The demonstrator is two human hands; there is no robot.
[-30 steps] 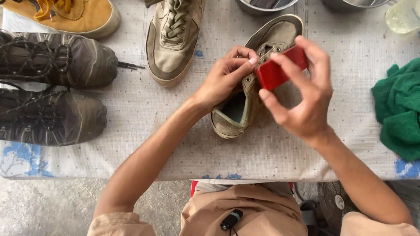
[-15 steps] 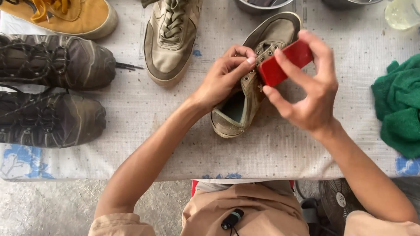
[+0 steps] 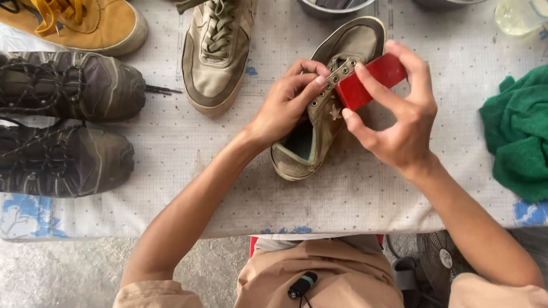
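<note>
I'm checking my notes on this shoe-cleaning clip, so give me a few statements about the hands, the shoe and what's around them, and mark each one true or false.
1. The right hand holds a red block against the laceless olive shoe. True.
2. The left hand rests flat on the table, away from that shoe. False: it grips the shoe at the eyelets.
3. A green cloth lies on the table by the right hand. True.
4. Laces are threaded through the held shoe. False: its eyelets are empty.
5. Two dark laced shoes lie by the left arm. True.
</note>
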